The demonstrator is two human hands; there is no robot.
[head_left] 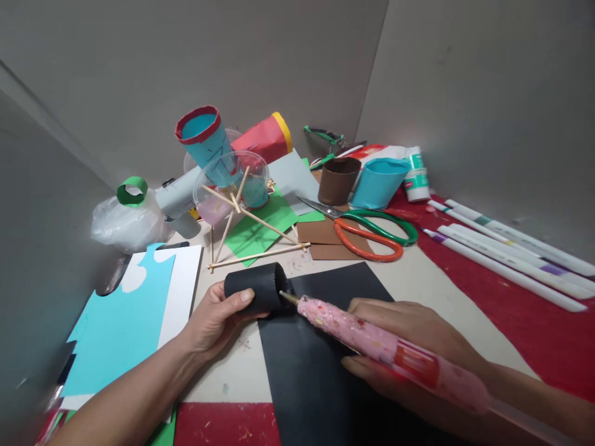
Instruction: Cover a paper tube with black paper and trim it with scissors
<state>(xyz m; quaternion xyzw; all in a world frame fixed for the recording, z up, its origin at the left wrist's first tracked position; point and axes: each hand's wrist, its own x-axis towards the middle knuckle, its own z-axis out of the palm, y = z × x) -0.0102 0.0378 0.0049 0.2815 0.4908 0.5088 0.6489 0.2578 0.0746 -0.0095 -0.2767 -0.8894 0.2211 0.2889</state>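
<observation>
My left hand (223,316) grips a short black paper tube (253,287) lying on its side in the air, thumb across its front. In my right hand (409,334) is a pink glue gun (353,328), its metal nozzle pointing left at the tube's open right rim. Whether the nozzle touches the rim I cannot tell. Below both hands a large black paper sheet (320,371) lies on the table. Just beyond the tube stands a frame of thin wooden sticks (260,253).
Scissors (367,229) with green and orange handles lie behind the black sheet. Brown (339,181) and blue paper tubes (379,183) stand farther back. Several white markers (511,254) lie at right. Blue paper (125,316) is at left, by a plastic bag (130,220).
</observation>
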